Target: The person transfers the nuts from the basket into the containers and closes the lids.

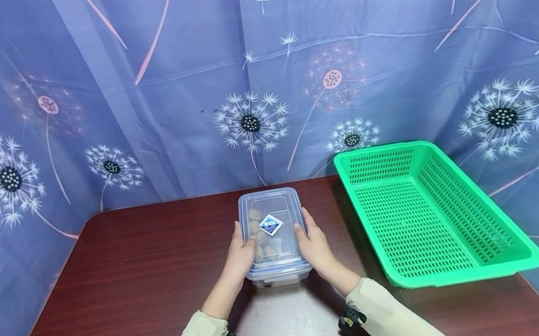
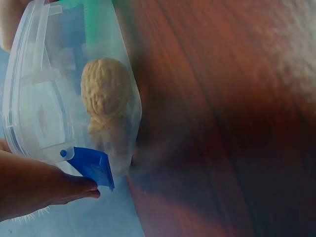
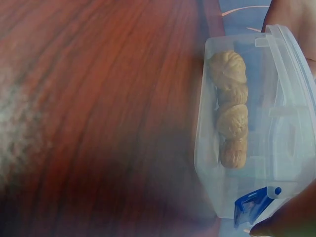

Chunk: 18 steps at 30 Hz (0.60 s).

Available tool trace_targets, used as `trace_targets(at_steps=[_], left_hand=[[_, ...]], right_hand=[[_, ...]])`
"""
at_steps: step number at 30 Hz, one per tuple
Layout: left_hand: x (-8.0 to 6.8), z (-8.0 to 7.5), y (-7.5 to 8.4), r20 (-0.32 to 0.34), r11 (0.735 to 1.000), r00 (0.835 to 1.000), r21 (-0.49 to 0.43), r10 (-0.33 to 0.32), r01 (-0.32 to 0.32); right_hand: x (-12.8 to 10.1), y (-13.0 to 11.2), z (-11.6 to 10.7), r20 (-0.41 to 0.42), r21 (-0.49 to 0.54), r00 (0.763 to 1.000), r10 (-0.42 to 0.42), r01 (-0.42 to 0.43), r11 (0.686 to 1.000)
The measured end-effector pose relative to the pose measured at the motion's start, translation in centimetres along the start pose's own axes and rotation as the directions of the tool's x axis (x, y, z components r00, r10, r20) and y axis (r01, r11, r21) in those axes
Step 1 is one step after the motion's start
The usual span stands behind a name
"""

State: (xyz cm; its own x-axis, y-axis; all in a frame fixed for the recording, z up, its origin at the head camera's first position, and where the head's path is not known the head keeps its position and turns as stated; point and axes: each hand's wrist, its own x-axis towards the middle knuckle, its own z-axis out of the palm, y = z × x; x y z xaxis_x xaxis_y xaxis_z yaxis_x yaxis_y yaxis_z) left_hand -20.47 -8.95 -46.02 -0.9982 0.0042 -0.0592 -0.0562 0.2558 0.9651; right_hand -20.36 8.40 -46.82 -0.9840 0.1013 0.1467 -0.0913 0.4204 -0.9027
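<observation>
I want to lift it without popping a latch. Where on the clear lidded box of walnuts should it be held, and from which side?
Take the clear box by its two long side walls, one hand coming in from each side, as the left hand and right hand do now. It lies flat on the table, and the blue latch sits at its near end, probably best left alone.

Clear box (image 1: pixel 272 232), blue clips (image 2: pixel 92 166); green basket (image 1: pixel 507 262); dark red-brown table (image 1: pixel 124 285); blue dandelion-print cloth (image 1: pixel 183 87).

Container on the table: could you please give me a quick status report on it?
Left hand and right hand grip the container sides. Lid on, walnuts inside, resting on table. Green basket beside it, apart.
</observation>
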Motion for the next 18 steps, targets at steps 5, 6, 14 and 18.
trace_targets(at_steps=[5, 6, 14, 18], left_hand=[[-0.07, 0.00, -0.20, -0.006, 1.000, 1.000, -0.004, -0.004, 0.004], [-0.06, 0.01, -0.29, -0.006, 1.000, 1.000, -0.003, -0.007, 0.007], [-0.01, 0.17, -0.77, -0.008, 1.000, 1.000, -0.008, -0.019, 0.019], [-0.05, 0.13, -0.84, 0.001, 1.000, 1.000, -0.005, -0.028, 0.028]], right_hand=[[-0.13, -0.13, 0.09, 0.007, 0.012, 1.000, 0.013, -0.013, 1.000], [-0.15, -0.13, 0.10, 0.007, 0.013, 1.000, 0.012, -0.012, 1.000], [-0.29, 0.13, 0.23, 0.004, -0.006, 1.000, 0.003, -0.003, 1.000], [-0.37, 0.29, 0.28, 0.001, -0.019, 1.000, -0.005, 0.005, 1.000]])
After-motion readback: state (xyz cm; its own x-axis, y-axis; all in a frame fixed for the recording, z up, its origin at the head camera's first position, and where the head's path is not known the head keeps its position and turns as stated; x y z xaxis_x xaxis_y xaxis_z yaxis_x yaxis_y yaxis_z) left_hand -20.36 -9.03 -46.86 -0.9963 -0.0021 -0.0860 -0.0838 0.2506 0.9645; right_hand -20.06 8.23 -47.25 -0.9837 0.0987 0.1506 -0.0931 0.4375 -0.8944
